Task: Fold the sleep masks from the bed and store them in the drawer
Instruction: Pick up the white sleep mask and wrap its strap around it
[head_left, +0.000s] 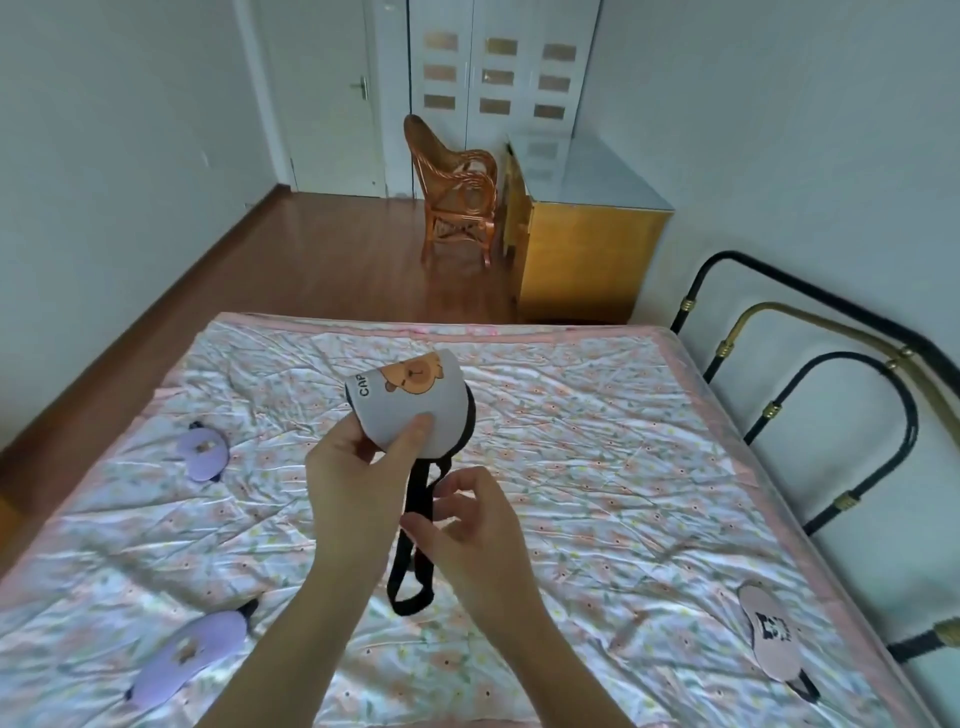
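Note:
My left hand (358, 467) pinches a grey sleep mask (410, 410) with an orange cartoon animal, folded in half and held above the bed (597, 467). Its black elastic strap (415, 566) hangs down in a loop, and my right hand (467, 519) grips the strap just below the mask. Two purple masks lie on the left of the bed, one flat near me (189, 657) and one folded further off (205, 452). A pink mask with a dark print (774, 642) lies at the right edge.
A black and brass metal bed frame (831, 374) runs along the right side. Beyond the bed stand a yellow wooden cabinet (587, 249) and a rattan chair (457, 192) on the wood floor, with white wardrobe doors behind.

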